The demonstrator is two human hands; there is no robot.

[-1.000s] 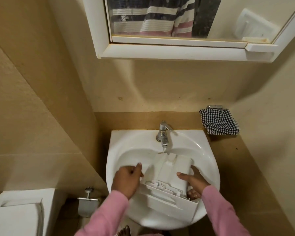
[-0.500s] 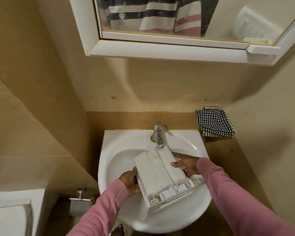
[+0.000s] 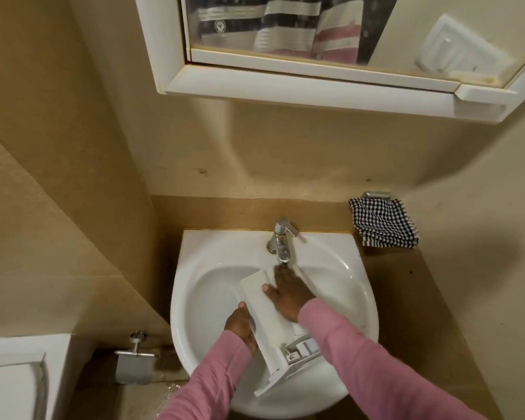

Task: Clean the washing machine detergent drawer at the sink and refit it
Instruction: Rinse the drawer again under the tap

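Your left hand (image 3: 239, 328) grips the drawer (image 3: 262, 313) edge, fingers curled; right hand (image 3: 288, 294) lies flat on it, fingers together, below tap (image 3: 281, 237)

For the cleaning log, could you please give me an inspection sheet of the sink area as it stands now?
Surface: white sink set in a brown counter.
Job's things: detergent drawer held tilted in the basin, front panel toward the person, far end under the tap; whether water runs is unclear.
Clutter: checked cloth right of the sink, by the wall.
Grippers: left hand grips the drawer's left edge; right hand lies flat on the drawer, fingers toward the tap.
Cables: nothing seen.
Surroundings: mirror cabinet above; paper holder and white toilet cistern at lower left.
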